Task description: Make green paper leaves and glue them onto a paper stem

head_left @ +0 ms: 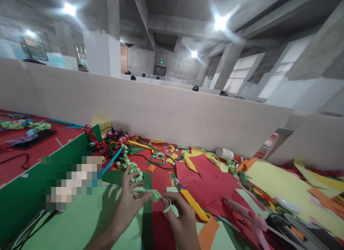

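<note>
- Altogether two bare hands show at the bottom of the view, and one green paper strip (150, 195) runs between them above the table (80, 225).
- Left hand (129, 203): reaches up from the lower edge with the forearm slanting right; the thumb and forefinger are pinched on the left end of the strip, while the other fingers are spread and raised, pointing toward the partition.
- Right hand (181, 216): comes in from the bottom, back toward the camera, fingers curled close; the fingertips pinch the right end of the strip, where it curls into a small loop.
- One yellow utility knife (192, 201) lies just beyond the right hand, blade end pointing up and left; I cannot tell whether the hand touches it.
- One pair of pink-handled scissors (248, 217) lies to the right of the knife, on red paper.
- One green paper chain (131, 167) curls across the table just beyond the left hand's fingertips.
- One blue stick (113, 160) slants beside that chain.
- One white tube (225, 153) lies on its side near the foot of the pale partition (161, 106).
- Sheets of paper, too overlapped to count: red, yellow, light green and orange, with scraps scattered between them.
- One dark tablet (32, 139) sits on the neighbouring table at far left.
</note>
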